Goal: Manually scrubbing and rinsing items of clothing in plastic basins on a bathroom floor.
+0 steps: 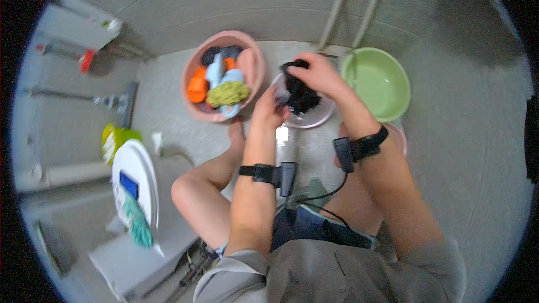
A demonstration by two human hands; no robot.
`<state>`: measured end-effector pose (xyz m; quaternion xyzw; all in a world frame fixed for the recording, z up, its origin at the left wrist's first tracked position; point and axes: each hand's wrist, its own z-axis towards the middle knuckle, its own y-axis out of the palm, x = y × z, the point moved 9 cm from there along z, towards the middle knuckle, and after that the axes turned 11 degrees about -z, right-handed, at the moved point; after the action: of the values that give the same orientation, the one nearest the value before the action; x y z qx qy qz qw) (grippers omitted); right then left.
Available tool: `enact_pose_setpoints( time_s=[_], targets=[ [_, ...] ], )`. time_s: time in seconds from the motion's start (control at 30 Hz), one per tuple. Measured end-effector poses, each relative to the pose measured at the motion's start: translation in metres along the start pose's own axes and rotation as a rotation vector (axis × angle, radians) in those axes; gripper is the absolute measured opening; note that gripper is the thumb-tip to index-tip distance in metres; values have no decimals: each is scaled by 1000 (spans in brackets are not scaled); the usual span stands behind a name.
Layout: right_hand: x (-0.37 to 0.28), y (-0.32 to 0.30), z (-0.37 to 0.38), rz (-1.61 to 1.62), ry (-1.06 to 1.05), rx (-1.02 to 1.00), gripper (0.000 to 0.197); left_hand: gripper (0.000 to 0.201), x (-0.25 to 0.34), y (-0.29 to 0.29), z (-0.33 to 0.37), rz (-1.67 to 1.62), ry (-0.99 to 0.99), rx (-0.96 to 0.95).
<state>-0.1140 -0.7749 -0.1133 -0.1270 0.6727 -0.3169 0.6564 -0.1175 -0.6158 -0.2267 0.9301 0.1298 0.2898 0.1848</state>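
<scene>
A wet-looking black cloth (pixel 303 99) is bunched up over a pale pink basin (pixel 316 123) on the floor in front of me. My right hand (pixel 318 73) grips its upper part with the fingers closed. At the cloth's left side my left hand (pixel 270 108) has its fingers curled against it, and they are partly hidden. What kind of garment the cloth is does not show. Water glints in the basin below it. Each of my forearms wears a black strap with a small device.
To the left stands a pink tub (pixel 192 109) holding orange, blue, dark and yellow-green cloths. A green basin (pixel 382 84) sits at the right by the wall pipes. A white toilet lid (pixel 150 175) with a phone and a teal glove (pixel 136 223) on it is at the lower left.
</scene>
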Motion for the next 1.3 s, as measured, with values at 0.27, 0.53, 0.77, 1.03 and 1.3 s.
enact_pose_setpoints(
  time_s=[0.27, 0.53, 0.77, 1.03, 1.3],
  targets=[
    [16, 5, -7, 252, 248, -173, 24, 65, -95, 2, 95, -691, -368, -150],
    [138, 67, 43, -234, 452, -504, 30, 22, -74, -93, 205, -513, -51, 199],
    [291, 160, 34, -646, 268, -578, 38, 39, -54, -59, 212, 618, 491, 114],
    [293, 192, 9, -726, -6, -396, 39, 65, -78, -50, 257, 1417, 564, 343],
    [311, 205, 33, -454, 276, -367, 29, 47, -84, -71, 284, 1761, 352, 301]
  ],
)
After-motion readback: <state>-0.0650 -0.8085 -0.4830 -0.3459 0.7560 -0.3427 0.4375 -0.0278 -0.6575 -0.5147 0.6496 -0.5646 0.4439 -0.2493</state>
